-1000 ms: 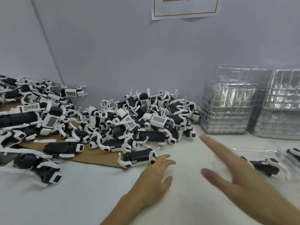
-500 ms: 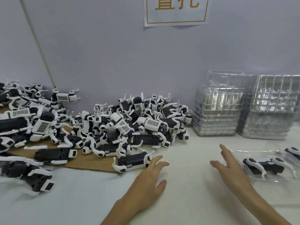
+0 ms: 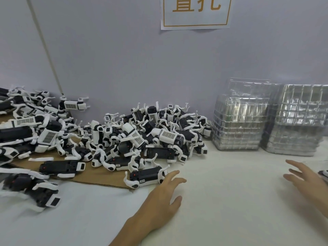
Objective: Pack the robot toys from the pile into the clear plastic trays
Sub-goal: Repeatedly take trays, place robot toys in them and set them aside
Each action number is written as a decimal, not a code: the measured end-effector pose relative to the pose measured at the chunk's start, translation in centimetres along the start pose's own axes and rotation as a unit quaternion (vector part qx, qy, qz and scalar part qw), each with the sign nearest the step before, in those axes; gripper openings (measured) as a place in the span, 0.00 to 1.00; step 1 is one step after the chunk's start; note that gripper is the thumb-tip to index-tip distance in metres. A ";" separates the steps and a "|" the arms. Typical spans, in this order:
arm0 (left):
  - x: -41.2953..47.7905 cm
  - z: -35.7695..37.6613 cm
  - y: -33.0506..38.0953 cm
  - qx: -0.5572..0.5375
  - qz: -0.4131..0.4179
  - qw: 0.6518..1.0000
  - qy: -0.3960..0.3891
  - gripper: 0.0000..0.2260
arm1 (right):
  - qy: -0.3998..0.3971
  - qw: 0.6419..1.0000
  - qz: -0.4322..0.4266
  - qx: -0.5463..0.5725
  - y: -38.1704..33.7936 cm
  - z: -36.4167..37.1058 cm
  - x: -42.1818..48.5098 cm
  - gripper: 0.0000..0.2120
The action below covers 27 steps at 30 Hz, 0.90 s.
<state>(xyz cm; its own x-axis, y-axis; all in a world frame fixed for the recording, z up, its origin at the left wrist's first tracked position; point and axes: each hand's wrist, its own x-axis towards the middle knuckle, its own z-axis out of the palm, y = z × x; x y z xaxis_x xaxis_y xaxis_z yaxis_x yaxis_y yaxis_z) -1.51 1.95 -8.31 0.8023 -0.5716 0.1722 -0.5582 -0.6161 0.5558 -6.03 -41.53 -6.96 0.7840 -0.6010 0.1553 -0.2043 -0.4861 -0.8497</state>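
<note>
A person's left hand [image 3: 159,197] lies palm down on the white bench [image 3: 221,189] at the near edge of the pile of robot toys [image 3: 142,137]. Its fingers are spread and nearly straight and grip nothing, the fingertips just beside the nearest robot toy [image 3: 145,176]. That toy lies on its side at the corner of a cardboard sheet [image 3: 99,176] that runs under the pile. The right hand [image 3: 305,178], blurred, hovers well to the right of the pile, fingers splayed and empty. Beyond it, two stacks of clear plastic trays [image 3: 239,125] stand against the wall, to the right of the pile.

The toys look light and rigid, hard plastic with thin white legs that probably tangle and could snap. The safer hold is likely across the black body, not on a leg, and a toy lifted straight up may drag its neighbours along.

Half a second earlier the right hand was nearer the pile, and a tray holding a toy lay in plain sight beside it. Now the hand is farther right, and only a sliver of a packed toy [image 3: 324,174] shows at the frame's edge. The left hand has barely shifted.
</note>
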 end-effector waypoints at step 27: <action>1.7 1.4 -1.6 0.033 0.036 0.999 0.000 0.21 | 0.081 0.832 -0.249 -0.489 -25.0 4.4 13.5 0.32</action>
<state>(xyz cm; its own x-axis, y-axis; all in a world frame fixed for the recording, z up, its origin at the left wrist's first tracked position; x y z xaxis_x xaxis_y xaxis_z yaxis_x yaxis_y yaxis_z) 0.41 1.21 -9.99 0.7597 -0.6154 0.2101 -0.6272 -0.6083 0.4864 12.21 -34.75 14.16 0.8408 -0.2095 0.4991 -0.3192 -0.9366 0.1447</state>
